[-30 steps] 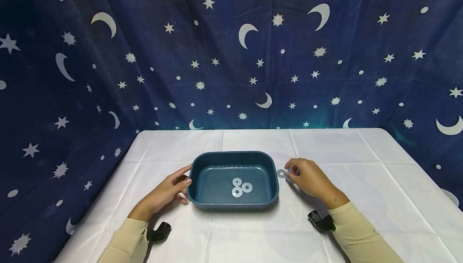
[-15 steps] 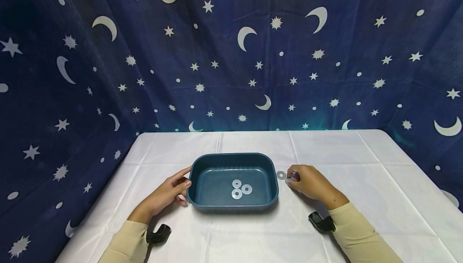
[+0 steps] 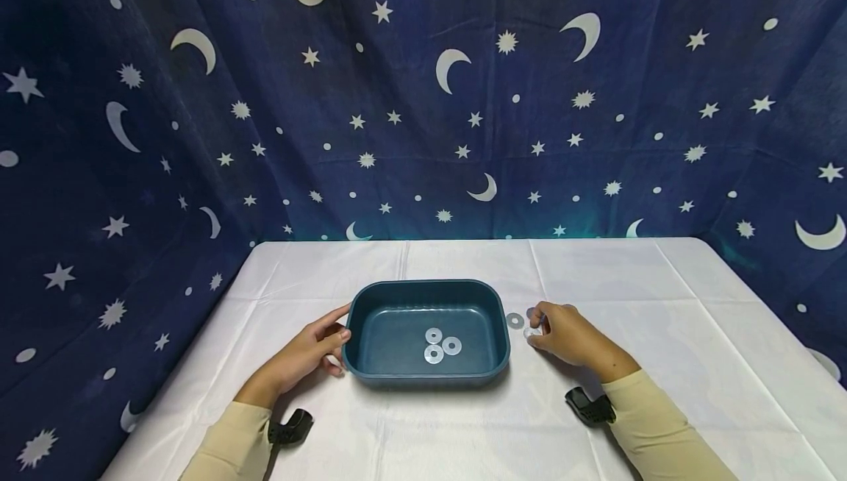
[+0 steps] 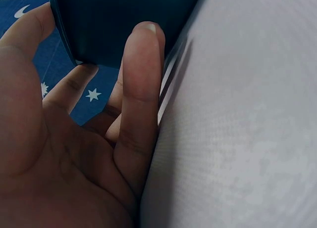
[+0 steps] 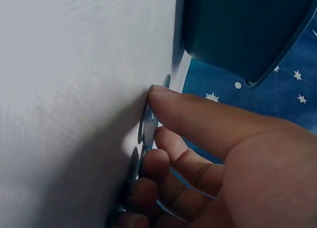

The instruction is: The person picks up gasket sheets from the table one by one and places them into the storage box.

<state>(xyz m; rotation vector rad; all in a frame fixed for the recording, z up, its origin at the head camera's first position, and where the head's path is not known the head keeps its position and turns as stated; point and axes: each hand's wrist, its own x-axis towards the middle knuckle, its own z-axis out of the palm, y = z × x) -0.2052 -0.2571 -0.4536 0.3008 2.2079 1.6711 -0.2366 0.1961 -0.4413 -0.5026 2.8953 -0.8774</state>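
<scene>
A dark teal rectangular tub (image 3: 390, 374) stands on the table, with 3 flat metal washers (image 3: 452, 346) lying on its floor. My left hand (image 3: 301, 354) touches the tub's left side, thumb tip at the rim. In the left wrist view its fingers are extended and apart, and two tips meet the tub's edge. Just right of the tub, my right hand (image 3: 569, 335) pinches a washer (image 5: 149, 124) between thumb and fingertips, close to the cloth. Beside it, one washer (image 3: 515, 321) lies near the tub's wall and another (image 3: 531, 312) is partly behind my fingers.
A white cloth (image 3: 423, 437) with fold creases covers the table. Dark blue fabric (image 3: 397, 84) printed with moons and stars hangs behind and at the sides. Black wrist cameras (image 3: 291, 428) sit on both forearms.
The right hand stays beside the tub while its fingers shift on the washers; another washer now shows behind the fingertips. The left hand and the tub have not visibly moved.
</scene>
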